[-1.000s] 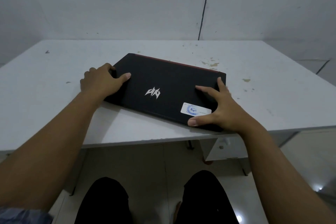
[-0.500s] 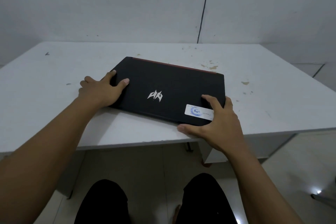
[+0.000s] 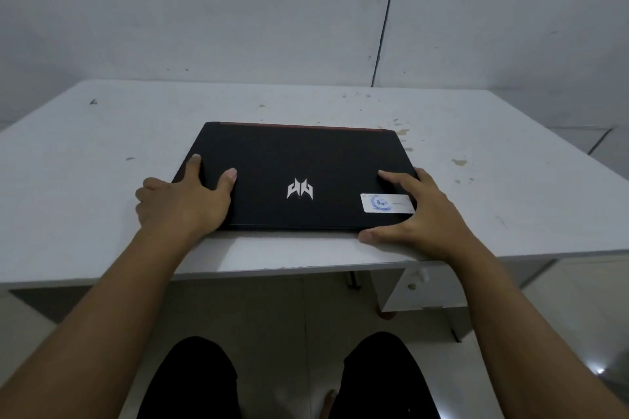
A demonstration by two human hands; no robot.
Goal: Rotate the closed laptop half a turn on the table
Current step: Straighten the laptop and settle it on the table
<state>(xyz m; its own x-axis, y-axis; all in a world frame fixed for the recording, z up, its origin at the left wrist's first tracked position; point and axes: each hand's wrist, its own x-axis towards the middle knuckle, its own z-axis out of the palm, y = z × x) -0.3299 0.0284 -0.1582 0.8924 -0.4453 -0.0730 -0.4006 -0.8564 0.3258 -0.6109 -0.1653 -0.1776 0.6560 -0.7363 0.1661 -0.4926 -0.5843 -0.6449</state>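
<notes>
**Closed laptop (image 3: 296,160), a hand on each near corner**

Black laptop lies flat, lid shut, near the bench's (image 3: 102,180) front edge, red strip (image 3: 296,126) on far side, white sticker (image 3: 386,203) at near right corner. Left hand (image 3: 183,201) grips near left corner: thumb and forefinger on lid, other fingers curled beside the left edge. Right hand (image 3: 422,214) clasps near right corner: fingers spread over lid, thumb against the front edge.

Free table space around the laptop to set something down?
Bare table left of the laptop out to the left edge, a strip behind it up to the wall, and a stained patch to its right. Crowded in front: left hand and right hand grip its near corners.
</notes>
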